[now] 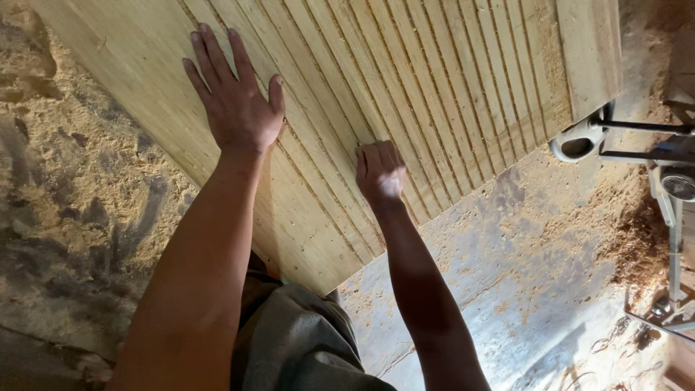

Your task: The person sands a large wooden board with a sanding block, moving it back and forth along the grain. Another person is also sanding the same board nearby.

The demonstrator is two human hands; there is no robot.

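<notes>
Grooved wooden panel [405,80] under both hands' grip.

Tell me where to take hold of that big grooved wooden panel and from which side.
Grip the wooden panel by its near cut edge, coming from the person's side, one hand toward each corner. It lies flat and wide, so the face gives no purchase: the left hand only presses flat and the right hand rests with fingers curled on the grooves.

The wooden panel [405,94] runs off the top edge, so its far end is out of sight. The right hand [378,172] is curled, its fingertips tucked from view and partly blurred. The machine [651,166] is cut off at the right edge.
</notes>
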